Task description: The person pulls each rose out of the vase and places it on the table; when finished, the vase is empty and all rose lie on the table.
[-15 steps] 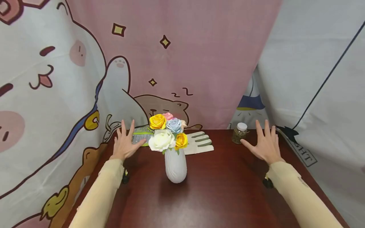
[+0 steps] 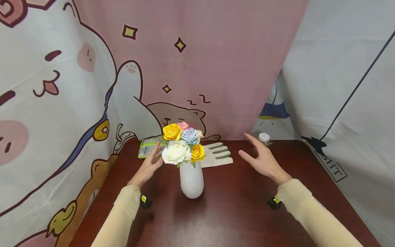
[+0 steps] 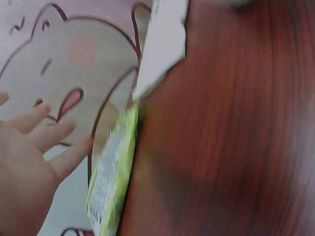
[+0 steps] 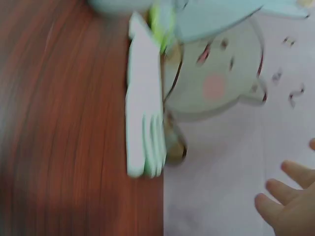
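Observation:
A white vase (image 2: 192,180) holds a bunch of roses (image 2: 176,152) in white, yellow, blue and pink, and stands upright on the table. My left hand (image 2: 148,169) hovers to its left with fingers spread, its fingertips overlapping the edge of the flowers in the head view; it holds nothing. On the other side my right hand (image 2: 262,159) is raised over the table, fingers apart and empty. Behind the vase lies a white glove (image 2: 216,155) with green-edged fingers, partly hidden by the flowers. A green and grey packet (image 3: 110,177) lies beyond my left hand.
At the back right, a small jar with a white lid (image 2: 264,137) is partly covered by my right hand. The dark red table (image 2: 228,212) meets a printed cloth backdrop (image 2: 228,68) at its back edge and along the sides.
Both hands have moved inward toward the vase and turned. The left hand uncovers more of the packet, while the right now covers most of the jar's body. Vase and glove have stayed put.

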{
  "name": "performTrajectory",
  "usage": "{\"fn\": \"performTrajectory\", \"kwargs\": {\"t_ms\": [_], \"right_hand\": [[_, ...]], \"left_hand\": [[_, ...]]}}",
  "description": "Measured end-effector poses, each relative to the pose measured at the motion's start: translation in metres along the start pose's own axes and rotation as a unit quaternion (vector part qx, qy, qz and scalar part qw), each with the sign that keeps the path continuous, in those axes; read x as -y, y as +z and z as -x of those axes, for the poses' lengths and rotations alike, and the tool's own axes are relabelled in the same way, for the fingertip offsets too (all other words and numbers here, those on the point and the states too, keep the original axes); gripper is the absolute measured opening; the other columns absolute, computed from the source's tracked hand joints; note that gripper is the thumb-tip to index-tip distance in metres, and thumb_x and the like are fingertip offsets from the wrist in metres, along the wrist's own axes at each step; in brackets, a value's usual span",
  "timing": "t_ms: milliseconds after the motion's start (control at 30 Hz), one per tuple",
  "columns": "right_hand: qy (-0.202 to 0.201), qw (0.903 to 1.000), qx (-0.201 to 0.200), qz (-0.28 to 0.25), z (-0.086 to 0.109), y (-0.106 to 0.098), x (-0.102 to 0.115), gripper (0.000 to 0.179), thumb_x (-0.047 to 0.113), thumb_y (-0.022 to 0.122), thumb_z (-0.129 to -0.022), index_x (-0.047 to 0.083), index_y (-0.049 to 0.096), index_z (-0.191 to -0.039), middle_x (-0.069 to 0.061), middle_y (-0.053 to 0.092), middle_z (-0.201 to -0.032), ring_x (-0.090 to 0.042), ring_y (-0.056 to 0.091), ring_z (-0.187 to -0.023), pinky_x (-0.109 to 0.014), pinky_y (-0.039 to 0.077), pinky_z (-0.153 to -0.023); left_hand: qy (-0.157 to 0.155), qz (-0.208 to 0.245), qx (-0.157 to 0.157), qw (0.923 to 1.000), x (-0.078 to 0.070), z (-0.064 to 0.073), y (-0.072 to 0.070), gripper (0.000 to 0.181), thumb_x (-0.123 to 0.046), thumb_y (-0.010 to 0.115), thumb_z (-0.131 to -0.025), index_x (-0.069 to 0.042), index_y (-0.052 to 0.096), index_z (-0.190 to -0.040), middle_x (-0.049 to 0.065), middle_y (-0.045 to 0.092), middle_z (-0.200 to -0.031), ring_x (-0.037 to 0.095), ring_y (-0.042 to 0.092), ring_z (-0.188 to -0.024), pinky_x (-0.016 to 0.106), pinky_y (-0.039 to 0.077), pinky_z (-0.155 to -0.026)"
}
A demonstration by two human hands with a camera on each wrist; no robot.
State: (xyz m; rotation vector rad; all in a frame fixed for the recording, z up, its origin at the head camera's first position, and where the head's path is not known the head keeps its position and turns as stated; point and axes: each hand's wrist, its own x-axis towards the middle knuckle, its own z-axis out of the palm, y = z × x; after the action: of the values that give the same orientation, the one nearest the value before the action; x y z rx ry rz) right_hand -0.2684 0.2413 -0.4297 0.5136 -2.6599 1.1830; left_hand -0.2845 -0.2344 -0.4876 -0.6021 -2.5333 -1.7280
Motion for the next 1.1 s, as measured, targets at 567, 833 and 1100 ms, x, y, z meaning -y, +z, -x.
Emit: {"fn": "performTrajectory", "kwargs": {"t_ms": [567, 833, 1100], "right_hand": [[-0.047, 0.9692, 0.112, -0.214, -0.034, 0.053, 0.087, 0.044, 0.025, 0.063, -0.107, 0.015, 0.054, -0.149, -0.01, 0.06, -0.149, -0.034, 0.057, -0.138, -0.059, 0.049, -0.108], [-0.031, 0.9484, 0.188, -0.253, -0.053, 0.059, 0.104, 0.052, 0.025, 0.064, -0.106, 0.009, 0.05, -0.154, -0.01, 0.055, -0.153, -0.036, 0.053, -0.141, -0.057, 0.046, -0.112], [-0.028, 0.9263, 0.236, -0.293, -0.062, 0.065, 0.104, 0.054, 0.016, 0.068, -0.103, 0.004, 0.052, -0.153, -0.013, 0.057, -0.151, -0.036, 0.055, -0.139, -0.05, 0.05, -0.11]], "left_hand": [[0.043, 0.115, 0.039, 0.9916, -0.053, 0.002, 0.071, 0.083, -0.005, 0.086, -0.082, -0.009, 0.042, -0.153, 0.012, 0.051, -0.15, 0.031, 0.05, -0.137, 0.063, 0.041, -0.112], [0.068, 0.136, 0.037, 0.9876, -0.056, -0.001, 0.082, 0.084, 0.002, 0.086, -0.083, -0.01, 0.043, -0.154, 0.013, 0.053, -0.15, 0.027, 0.056, -0.131, 0.043, 0.055, -0.102], [0.053, 0.145, 0.034, 0.9875, -0.058, 0.001, 0.081, 0.084, 0.003, 0.087, -0.082, -0.012, 0.044, -0.153, 0.01, 0.055, -0.148, 0.029, 0.057, -0.129, 0.05, 0.055, -0.102]]}}
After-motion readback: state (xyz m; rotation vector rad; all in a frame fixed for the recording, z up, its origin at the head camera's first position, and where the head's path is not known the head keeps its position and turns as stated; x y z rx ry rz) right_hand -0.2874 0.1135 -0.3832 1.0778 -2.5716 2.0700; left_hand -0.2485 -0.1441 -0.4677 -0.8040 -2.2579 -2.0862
